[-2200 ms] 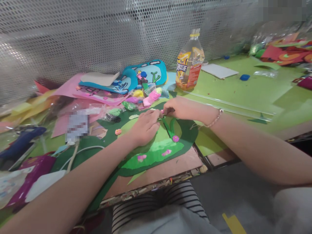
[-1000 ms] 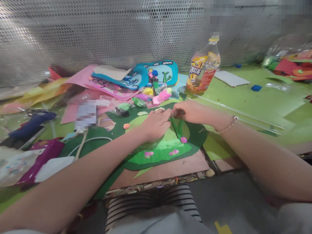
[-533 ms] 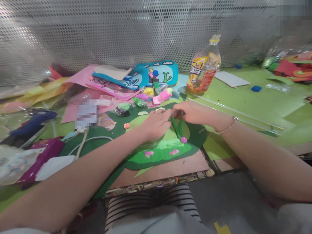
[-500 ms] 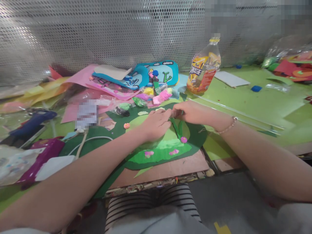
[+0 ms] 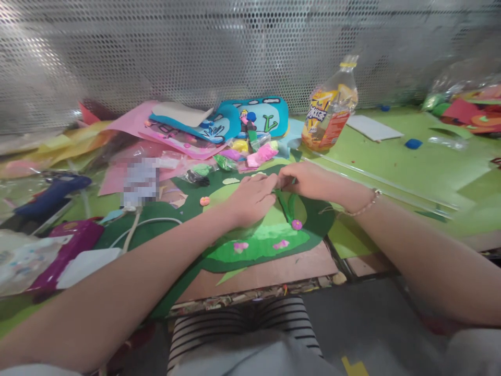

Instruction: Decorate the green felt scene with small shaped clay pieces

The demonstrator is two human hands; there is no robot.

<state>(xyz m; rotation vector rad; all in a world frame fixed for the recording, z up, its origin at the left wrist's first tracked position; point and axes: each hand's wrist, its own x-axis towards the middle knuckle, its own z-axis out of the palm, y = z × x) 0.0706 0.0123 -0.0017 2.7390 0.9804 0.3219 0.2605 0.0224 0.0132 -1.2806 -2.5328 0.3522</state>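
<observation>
A dark green paper sheet (image 5: 319, 214) bears a light green picture, with a green grassy strip (image 5: 258, 243) along its bottom and small pink clay flowers on it. Over the picture's middle, my left hand (image 5: 252, 201) rests with its fingers together and bent. My right hand (image 5: 303, 180) meets it fingertip to fingertip, in a pinch at the upper end of the green clay stems (image 5: 287, 206). What lies between the fingertips is hidden. A purple flower (image 5: 296, 224) sits by the stems' lower end, and an orange-pink flower (image 5: 204, 201) lies left of my left hand.
Bags of coloured clay (image 5: 261, 155) lie behind the picture, near blue craft pictures (image 5: 270, 117). A drink bottle (image 5: 326, 112) stands behind my right hand. Clear strips (image 5: 387, 183) lie to the right. At left are a purple case (image 5: 78, 243) and a white cable (image 5: 135, 230).
</observation>
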